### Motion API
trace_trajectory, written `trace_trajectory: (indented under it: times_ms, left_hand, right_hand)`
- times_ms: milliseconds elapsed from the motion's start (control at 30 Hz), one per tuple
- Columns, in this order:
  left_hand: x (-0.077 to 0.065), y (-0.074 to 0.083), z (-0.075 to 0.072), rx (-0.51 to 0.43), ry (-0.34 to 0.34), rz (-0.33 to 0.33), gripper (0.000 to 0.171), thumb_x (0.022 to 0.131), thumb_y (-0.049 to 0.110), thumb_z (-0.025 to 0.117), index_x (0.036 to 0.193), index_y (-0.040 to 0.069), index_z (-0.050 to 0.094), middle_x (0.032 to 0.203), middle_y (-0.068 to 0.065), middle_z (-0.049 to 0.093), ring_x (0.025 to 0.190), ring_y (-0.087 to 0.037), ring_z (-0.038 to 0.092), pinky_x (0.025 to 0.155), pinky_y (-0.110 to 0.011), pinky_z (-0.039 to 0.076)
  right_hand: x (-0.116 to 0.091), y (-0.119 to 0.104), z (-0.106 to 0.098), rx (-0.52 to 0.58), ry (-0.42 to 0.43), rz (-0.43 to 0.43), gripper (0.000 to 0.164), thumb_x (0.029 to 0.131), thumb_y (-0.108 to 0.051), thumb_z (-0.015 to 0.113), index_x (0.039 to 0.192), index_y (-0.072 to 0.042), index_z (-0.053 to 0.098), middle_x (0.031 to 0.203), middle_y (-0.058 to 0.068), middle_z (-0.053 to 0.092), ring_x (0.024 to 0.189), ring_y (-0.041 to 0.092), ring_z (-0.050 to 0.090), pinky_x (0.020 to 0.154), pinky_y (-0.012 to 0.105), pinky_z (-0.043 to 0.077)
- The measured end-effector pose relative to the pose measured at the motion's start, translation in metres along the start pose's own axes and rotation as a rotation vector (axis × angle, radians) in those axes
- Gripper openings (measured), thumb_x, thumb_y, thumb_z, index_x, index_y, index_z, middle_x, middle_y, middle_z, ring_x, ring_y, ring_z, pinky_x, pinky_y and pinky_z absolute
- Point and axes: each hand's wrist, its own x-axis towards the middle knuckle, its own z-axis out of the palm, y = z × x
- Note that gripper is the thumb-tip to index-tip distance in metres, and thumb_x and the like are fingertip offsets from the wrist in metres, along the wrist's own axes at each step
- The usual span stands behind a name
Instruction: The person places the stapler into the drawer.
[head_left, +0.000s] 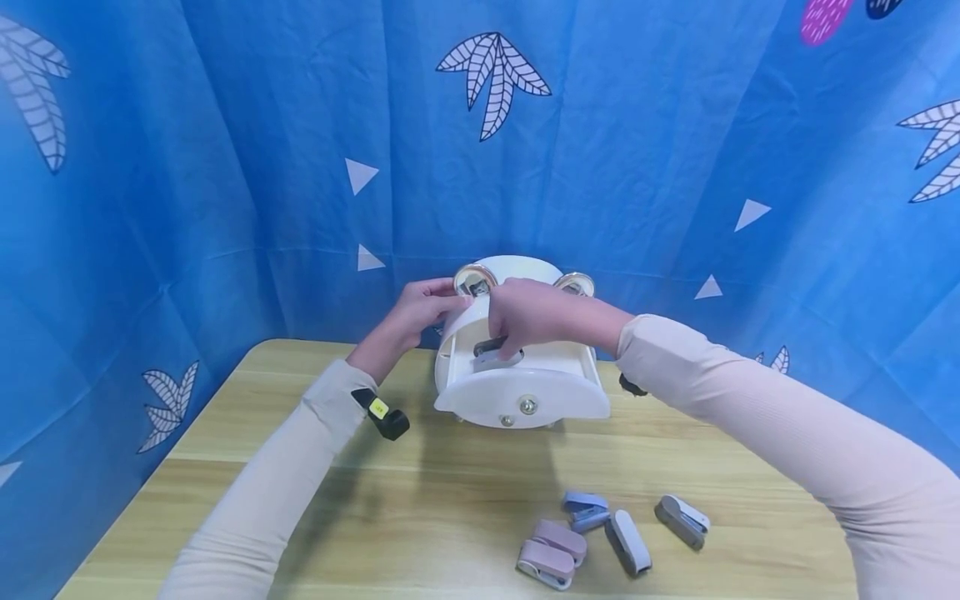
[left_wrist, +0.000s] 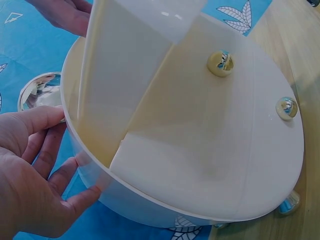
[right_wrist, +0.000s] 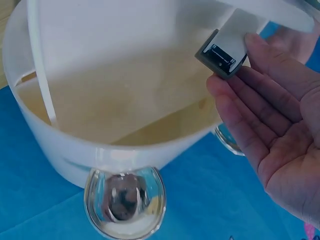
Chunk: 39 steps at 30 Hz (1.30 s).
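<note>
My right hand (head_left: pixel 528 315) pinches a small grey and white stapler (right_wrist: pixel 226 50) between thumb and fingers. The stapler overlaps the inside of a pulled-out drawer (head_left: pixel 521 396) in the head view. That drawer belongs to a rounded white box (right_wrist: pixel 65 165) with shiny, bell-like metal pieces (head_left: pixel 475 282) on top. Two round metal knobs (left_wrist: pixel 220 63) sit on the drawer's front panel. At the box's left side, my left hand (head_left: pixel 423 308) touches the wall and rim with fairly straight fingers (left_wrist: pixel 62 177), close beside one metal piece.
On the wooden table (head_left: pixel 360 517) in front of the box lie two pink staplers (head_left: pixel 551 554), a blue stapler (head_left: pixel 587 510), a white and grey stapler (head_left: pixel 628 542) and a grey one (head_left: pixel 682 521). A blue patterned curtain (head_left: pixel 315 183) hangs behind and at the sides.
</note>
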Motion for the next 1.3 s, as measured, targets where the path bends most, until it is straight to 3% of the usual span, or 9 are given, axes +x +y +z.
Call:
trace_trajectory:
  times_ms: [300,533,700,833,1000,1167,1233,1300]
  left_hand:
    - [-0.002,0.000,0.001,-0.001,0.007,-0.002,0.054,0.092,0.022,0.076,0.142,0.010,0.060,0.142,-0.011,0.063,0.136,-0.028,0.055,0.116,-0.046,0.043]
    - [0.000,0.001,0.000,-0.017,0.004,-0.001,0.055,0.093,0.019,0.075,0.143,0.007,0.058,0.143,-0.013,0.062,0.135,-0.029,0.056,0.116,-0.044,0.044]
    - [-0.001,0.002,0.000,-0.014,0.005,-0.011,0.055,0.093,0.020,0.075,0.144,0.008,0.057,0.143,-0.013,0.062,0.136,-0.029,0.056,0.117,-0.045,0.043]
    - [-0.002,0.002,0.001,-0.010,0.005,-0.015,0.056,0.093,0.020,0.075,0.144,0.008,0.057,0.144,-0.013,0.061,0.136,-0.029,0.055,0.117,-0.045,0.043]
    - [-0.003,0.002,0.002,-0.018,0.004,0.001,0.055,0.093,0.018,0.075,0.144,0.007,0.057,0.143,-0.014,0.062,0.135,-0.029,0.057,0.115,-0.044,0.045]
    - [-0.003,0.003,0.004,-0.025,0.010,0.018,0.052,0.092,0.016,0.075,0.141,0.006,0.060,0.140,-0.015,0.063,0.130,-0.027,0.059,0.113,-0.044,0.047]
    - [-0.003,0.003,0.005,-0.026,0.016,0.021,0.051,0.092,0.015,0.075,0.140,0.006,0.061,0.139,-0.015,0.064,0.128,-0.027,0.059,0.112,-0.044,0.048]
    - [-0.003,0.003,0.005,-0.023,0.023,0.021,0.051,0.092,0.015,0.075,0.140,0.008,0.061,0.138,-0.014,0.064,0.127,-0.026,0.058,0.113,-0.045,0.047]
  right_hand:
    - [0.004,-0.001,0.013,-0.029,0.053,0.030,0.037,0.079,-0.008,0.082,0.052,-0.015,0.059,0.046,-0.009,0.038,0.049,0.008,0.032,0.050,0.022,0.023]
    - [0.003,-0.001,0.011,-0.080,0.070,0.070,0.045,0.078,-0.005,0.083,0.051,-0.018,0.050,0.050,-0.008,0.031,0.054,0.011,0.031,0.052,0.024,0.026]
    - [0.002,0.000,0.009,-0.047,0.054,0.061,0.054,0.080,-0.004,0.080,0.051,-0.021,0.038,0.050,-0.008,0.023,0.053,0.009,0.022,0.052,0.023,0.021]
    - [0.000,-0.001,0.006,-0.035,0.056,0.056,0.054,0.080,-0.005,0.080,0.051,-0.021,0.038,0.050,-0.008,0.024,0.053,0.009,0.022,0.052,0.023,0.022]
    - [-0.007,0.001,0.002,-0.015,0.083,0.043,0.044,0.080,-0.007,0.082,0.054,-0.017,0.048,0.052,-0.008,0.043,0.055,0.009,0.037,0.056,0.024,0.034]
    - [-0.018,0.004,-0.001,0.021,0.113,0.055,0.006,0.080,-0.006,0.082,0.079,-0.005,0.076,0.078,0.003,0.074,0.077,0.015,0.069,0.076,0.031,0.058]
    - [-0.023,0.006,-0.001,0.027,0.132,0.066,0.011,0.080,-0.006,0.082,0.091,-0.005,0.080,0.090,0.006,0.078,0.088,0.020,0.074,0.083,0.035,0.061]
    - [-0.030,0.007,-0.002,0.030,0.146,0.076,0.013,0.080,-0.007,0.083,0.093,-0.005,0.080,0.092,0.007,0.079,0.090,0.021,0.075,0.084,0.036,0.061]
